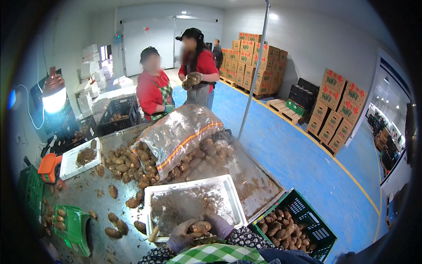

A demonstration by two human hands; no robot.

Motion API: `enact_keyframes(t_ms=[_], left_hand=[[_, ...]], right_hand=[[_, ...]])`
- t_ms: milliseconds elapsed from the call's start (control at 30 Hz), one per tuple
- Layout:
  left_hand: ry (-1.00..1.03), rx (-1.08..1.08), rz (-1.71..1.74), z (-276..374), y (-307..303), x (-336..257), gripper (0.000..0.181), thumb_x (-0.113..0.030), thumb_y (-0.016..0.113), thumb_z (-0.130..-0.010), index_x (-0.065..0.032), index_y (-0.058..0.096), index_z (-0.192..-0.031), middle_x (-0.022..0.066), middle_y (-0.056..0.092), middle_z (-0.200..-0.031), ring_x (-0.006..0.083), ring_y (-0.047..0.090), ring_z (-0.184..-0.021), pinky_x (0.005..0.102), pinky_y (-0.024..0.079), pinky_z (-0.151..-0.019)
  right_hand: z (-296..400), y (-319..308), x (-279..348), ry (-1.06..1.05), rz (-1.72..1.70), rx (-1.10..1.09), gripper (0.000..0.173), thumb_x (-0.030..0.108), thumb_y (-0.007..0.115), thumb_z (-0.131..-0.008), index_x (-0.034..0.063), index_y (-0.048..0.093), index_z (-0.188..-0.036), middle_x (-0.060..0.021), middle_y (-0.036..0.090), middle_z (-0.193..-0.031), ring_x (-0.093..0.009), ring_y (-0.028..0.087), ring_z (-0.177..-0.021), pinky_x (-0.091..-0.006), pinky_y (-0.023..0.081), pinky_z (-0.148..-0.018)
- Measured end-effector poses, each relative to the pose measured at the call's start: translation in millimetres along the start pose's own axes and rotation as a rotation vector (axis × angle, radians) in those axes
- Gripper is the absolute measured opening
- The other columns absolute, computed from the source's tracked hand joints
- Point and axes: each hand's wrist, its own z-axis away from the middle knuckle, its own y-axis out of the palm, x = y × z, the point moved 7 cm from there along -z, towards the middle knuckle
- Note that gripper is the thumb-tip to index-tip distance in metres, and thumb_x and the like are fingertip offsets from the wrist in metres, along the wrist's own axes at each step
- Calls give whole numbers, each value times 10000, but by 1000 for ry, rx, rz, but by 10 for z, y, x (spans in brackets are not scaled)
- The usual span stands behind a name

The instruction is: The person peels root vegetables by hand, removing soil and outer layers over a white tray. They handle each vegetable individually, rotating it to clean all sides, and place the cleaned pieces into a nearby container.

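Note:
My left hand (pixel 182 233), in a soiled purple glove, is closed around a brown taro corm (pixel 200 227) at the near edge of a white foam tray (pixel 234 198). Close against the corm's right side is my right hand (pixel 220 226), gloved too; its fingers are blurred and partly hidden. Loose soil and root scraps (pixel 178 206) cover much of the tray's floor. A wooden handle (pixel 154 233) leans over the tray's near left corner. Left of the tray, several taro corms (pixel 113 233) lie on the metal table (pixel 102 204).
A clear plastic sack (pixel 184 132) spills taro across the table. A green crate (pixel 298 214) of taro stands at right. At left are a green scale (pixel 72 231), an orange scale (pixel 48 168) and another foam tray (pixel 67 165). Two people in red stand beyond; a metal pole (pixel 254 79) rises behind the table.

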Motion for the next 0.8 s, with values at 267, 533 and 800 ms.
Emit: enact_keyframes(t_ms=[267,533,800], left_hand=[[-4,-17,-276,23,93,138,537,-373,691,-811,-57,538,-1219,234,611,-1075,361,625,-966,399,519,-807],[-254,-192,-266,11,-50,542,542,-563,520,-878,-31,598,-938,193,635,-774,370,624,-755,411,471,-656],[-480,-175,398,70,57,582,532,-490,493,-940,0,682,-863,79,672,-753,151,591,-706,304,461,-662]], right_hand=[[215,122,43,368,559,57,558,507,439,-961,82,481,-1320,-91,640,-923,-137,610,-577,-274,484,-443],[137,446,61,-498,934,313,403,155,566,-838,51,519,-1225,-183,580,-1070,-328,586,-950,-385,483,-797],[10,338,-86,-789,1181,118,466,319,513,-968,4,460,-1308,-115,568,-1131,-184,555,-1006,-269,452,-880]])
